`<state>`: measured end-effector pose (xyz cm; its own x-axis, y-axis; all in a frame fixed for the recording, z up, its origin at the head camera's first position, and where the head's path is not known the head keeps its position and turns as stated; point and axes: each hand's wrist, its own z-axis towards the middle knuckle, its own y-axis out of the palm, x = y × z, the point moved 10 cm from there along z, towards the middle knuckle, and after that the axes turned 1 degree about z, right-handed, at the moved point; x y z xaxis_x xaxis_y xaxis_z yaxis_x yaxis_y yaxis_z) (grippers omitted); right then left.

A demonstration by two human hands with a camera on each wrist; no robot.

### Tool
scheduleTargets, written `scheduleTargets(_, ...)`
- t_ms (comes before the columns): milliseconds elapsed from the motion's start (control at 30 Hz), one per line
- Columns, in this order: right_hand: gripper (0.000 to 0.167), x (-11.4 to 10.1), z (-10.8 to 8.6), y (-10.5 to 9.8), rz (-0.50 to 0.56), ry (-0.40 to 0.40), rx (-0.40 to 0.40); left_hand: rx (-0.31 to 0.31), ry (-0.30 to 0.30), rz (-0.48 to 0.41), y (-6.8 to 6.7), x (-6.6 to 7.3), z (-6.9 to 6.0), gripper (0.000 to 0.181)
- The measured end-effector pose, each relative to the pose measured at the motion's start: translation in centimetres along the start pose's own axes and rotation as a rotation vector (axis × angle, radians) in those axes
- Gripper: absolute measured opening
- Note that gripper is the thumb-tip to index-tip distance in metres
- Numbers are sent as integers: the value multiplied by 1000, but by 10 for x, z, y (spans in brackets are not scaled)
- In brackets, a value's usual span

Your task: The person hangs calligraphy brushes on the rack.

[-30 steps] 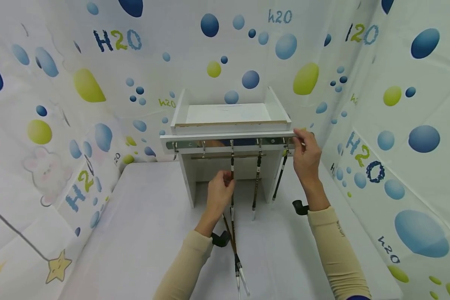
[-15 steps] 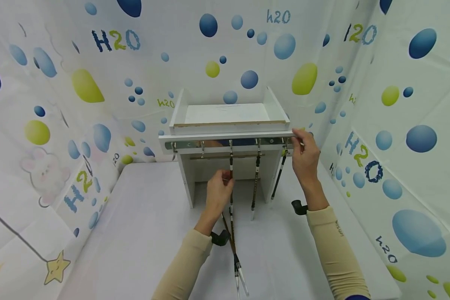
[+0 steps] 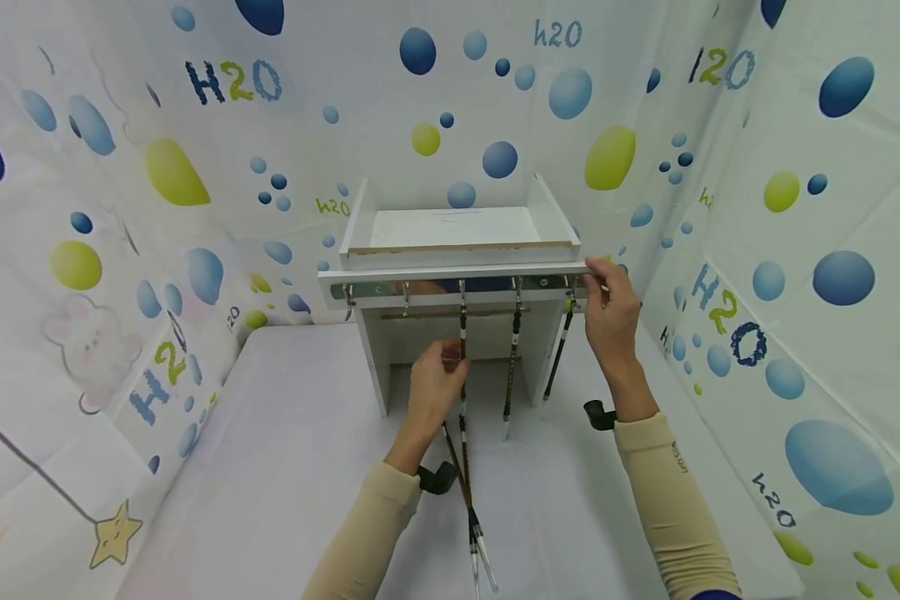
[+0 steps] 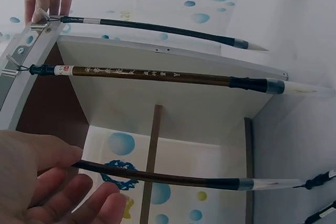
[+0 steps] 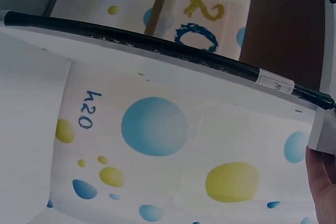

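A white wooden rack [image 3: 450, 272] carries a metal strip [image 3: 435, 287] with several hooks. My left hand [image 3: 435, 383] pinches the upper handle of a brown calligraphy brush [image 4: 173, 178] at the middle hook; its hidden upper end shows only partly in the head view. To the right, a brown brush with pale lettering [image 4: 152, 73] hangs by its loop, bristles down. A black brush [image 5: 157, 48] hangs from the rightmost hook. My right hand [image 3: 612, 308] holds the right end of the rack's front board, thumb and fingers at its edge.
More brushes [image 3: 471, 508] lie crossed on the white tabletop [image 3: 292, 467] in front of the rack. An open tray-like top [image 3: 457, 225] sits above the hooks. The two leftmost hooks [image 3: 348, 300] bear no brush. A patterned curtain [image 3: 307, 167] surrounds the table.
The left hand and wrist have shifted very slightly left, still pinching the brush. The right hand stays on the rack's end, and the other brushes hang as before.
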<state>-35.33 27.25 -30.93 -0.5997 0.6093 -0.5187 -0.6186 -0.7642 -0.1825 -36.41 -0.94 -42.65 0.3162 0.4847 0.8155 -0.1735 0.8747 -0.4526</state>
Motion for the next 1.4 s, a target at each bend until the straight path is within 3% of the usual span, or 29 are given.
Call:
scheduleTargets(133, 27, -1, 0, -1, -9, -8, -3, 18, -21, -6, -6, -10, -10, 31)
scheduleTargets(267, 28, 0, 0, 0, -9, 1, -12, 31, -37, 37, -6, -31, -25, 32)
scheduleTargets(533, 27, -1, 0, 0, 14, 10, 1, -11, -203, 85, 10, -83, -63, 41)
scheduleTargets(800, 28, 0, 0, -1, 0, 26, -4, -30, -290, 137, 29, -112, -93, 47)
scheduleTargets(1000, 29, 1, 0, 0, -7, 43, -12, -9, -284, 162, 43, -126, -109, 54)
scheduleTargets(1233, 29, 2, 0, 0, -3, 41, -10, 30, -214, 267, 54, -126, -120, 52)
scheduleTargets(1400, 29, 3, -1, 0, -6, 36, -8, 18, -201, 352, 63, -128, -124, 46)
